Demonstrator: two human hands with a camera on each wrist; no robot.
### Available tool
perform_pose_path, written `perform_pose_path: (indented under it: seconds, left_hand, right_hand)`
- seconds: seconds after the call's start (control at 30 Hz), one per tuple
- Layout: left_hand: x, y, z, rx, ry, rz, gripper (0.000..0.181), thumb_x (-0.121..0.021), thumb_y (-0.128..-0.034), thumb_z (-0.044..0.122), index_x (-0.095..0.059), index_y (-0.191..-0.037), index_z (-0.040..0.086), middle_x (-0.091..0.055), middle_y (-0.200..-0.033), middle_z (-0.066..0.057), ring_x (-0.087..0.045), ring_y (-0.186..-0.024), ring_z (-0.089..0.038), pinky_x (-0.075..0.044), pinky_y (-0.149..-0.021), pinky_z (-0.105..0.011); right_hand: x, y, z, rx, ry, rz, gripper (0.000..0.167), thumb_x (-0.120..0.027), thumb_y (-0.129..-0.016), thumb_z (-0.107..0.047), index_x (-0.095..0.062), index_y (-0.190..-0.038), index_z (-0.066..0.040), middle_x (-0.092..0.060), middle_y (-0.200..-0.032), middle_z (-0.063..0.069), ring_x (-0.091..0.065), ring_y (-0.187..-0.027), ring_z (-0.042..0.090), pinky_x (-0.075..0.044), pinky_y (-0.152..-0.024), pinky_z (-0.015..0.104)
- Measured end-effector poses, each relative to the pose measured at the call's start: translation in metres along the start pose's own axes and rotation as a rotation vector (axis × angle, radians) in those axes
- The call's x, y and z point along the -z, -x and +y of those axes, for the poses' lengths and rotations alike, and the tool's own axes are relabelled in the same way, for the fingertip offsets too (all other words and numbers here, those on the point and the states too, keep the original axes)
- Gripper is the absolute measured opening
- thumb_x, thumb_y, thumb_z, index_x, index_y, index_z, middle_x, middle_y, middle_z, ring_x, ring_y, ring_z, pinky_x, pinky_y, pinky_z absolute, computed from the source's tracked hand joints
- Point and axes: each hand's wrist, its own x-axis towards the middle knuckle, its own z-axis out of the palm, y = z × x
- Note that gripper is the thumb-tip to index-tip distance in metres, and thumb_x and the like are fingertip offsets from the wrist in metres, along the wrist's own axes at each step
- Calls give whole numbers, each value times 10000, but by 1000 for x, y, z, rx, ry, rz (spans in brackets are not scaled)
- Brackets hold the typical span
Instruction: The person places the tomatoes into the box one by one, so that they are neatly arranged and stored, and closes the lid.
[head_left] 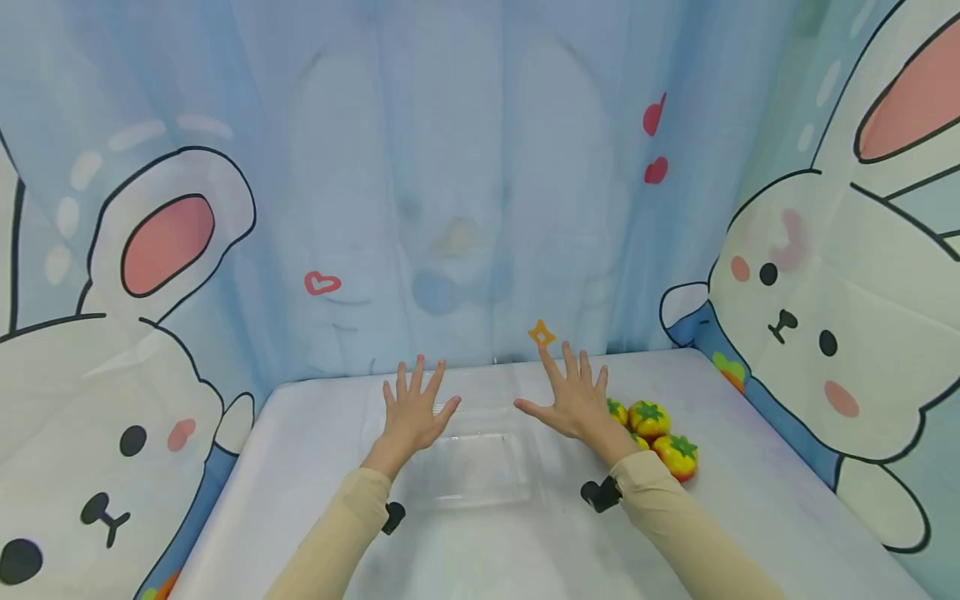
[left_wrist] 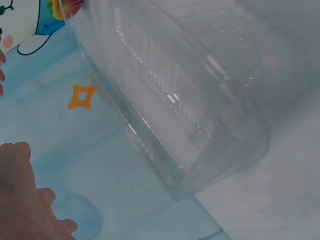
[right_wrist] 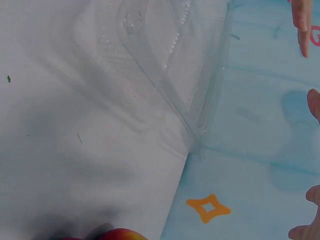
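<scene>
A clear plastic container (head_left: 483, 471) rests on the white-covered table between and below my two hands. My left hand (head_left: 411, 417) is held up over its left side with fingers spread, holding nothing. My right hand (head_left: 573, 406) is likewise raised, fingers spread and thumb pointing inward, at the container's right. Neither hand appears to grip the container. Several yellow-red fruits with green leafy tops, like tomatoes or persimmons (head_left: 677, 457), lie beside my right wrist, which partly hides them. The left wrist view shows the container's ribbed clear wall (left_wrist: 150, 95) close up.
A white cloth-covered table (head_left: 300, 500) reaches back to a light blue curtain (head_left: 450, 167). Cartoon rabbits (head_left: 795, 317) are printed on the curtain at both sides. Dark cameras (head_left: 602, 494) sit on both wrists.
</scene>
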Motion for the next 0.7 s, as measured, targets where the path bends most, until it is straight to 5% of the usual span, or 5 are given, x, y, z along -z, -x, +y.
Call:
perform_pose_path:
  seconds: [0.7]
  left_hand:
    - [-17, 24, -26, 28, 48, -4, 639, -431, -1007, 476, -317, -1556, 170, -168, -1615, -203, -110, -1450, -499, -126, -1101, -722]
  right_hand:
    - [-7, 4, 9, 3, -6, -38, 1000, -562, -843, -701, -206, -1582, -130, -138, -1590, 291, -134, -1418, 554, -36, -1066, 776]
